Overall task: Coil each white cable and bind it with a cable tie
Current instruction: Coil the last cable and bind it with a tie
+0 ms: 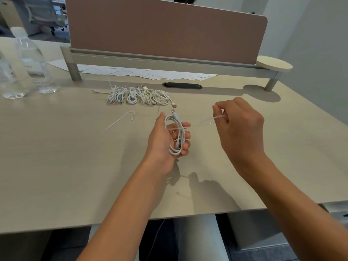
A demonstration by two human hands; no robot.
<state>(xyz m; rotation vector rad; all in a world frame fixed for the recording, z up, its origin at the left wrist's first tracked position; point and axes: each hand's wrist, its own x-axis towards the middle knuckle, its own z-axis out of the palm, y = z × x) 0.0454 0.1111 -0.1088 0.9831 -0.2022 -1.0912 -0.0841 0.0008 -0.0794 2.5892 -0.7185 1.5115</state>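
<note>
My left hand (165, 137) grips a coiled white cable (177, 136) above the middle of the desk, one plug sticking up from the coil. To its right, my right hand (239, 125) pinches a white cable tie (211, 119), whose free end points left toward the coil without touching it. A row of several coiled white cables (139, 96) lies farther back on the desk. One loose cable tie (122, 118) lies left of my left hand, and another small tie (183, 194) lies near the desk's front edge.
Two clear water bottles (33, 61) stand at the back left. White papers (146, 72) lie under a raised shelf (169, 62) with a brown divider panel behind it. A dark cable slot (182, 85) sits behind the cables. The desk's front edge (131, 221) runs below my forearms.
</note>
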